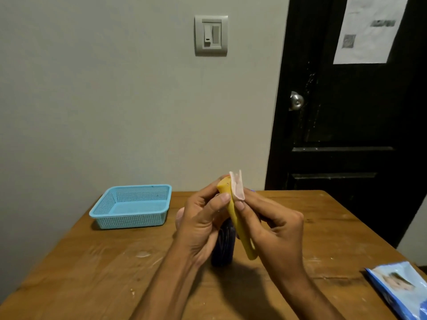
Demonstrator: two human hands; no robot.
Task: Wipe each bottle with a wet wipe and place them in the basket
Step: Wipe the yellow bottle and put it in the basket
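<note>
A flat yellow bottle (pixel 238 218) is raised above the table's middle, tilted with its upper end toward the wall. My left hand (pixel 203 222) grips its upper part. My right hand (pixel 272 229) supports its lower side and presses a small white wet wipe (pixel 238 188) against the top with the fingertips. A dark blue bottle (pixel 223 245) stands on the table right behind my hands, mostly hidden. A pale pink bottle (pixel 179 219) peeks out left of my left hand. The light blue mesh basket (pixel 131 220) sits empty at the table's far left.
A blue wet wipe pack (pixel 399 289) lies at the table's right front edge. The wooden table (pixel 92 273) meets a grey wall at the back; a black door (pixel 346 135) stands at the right.
</note>
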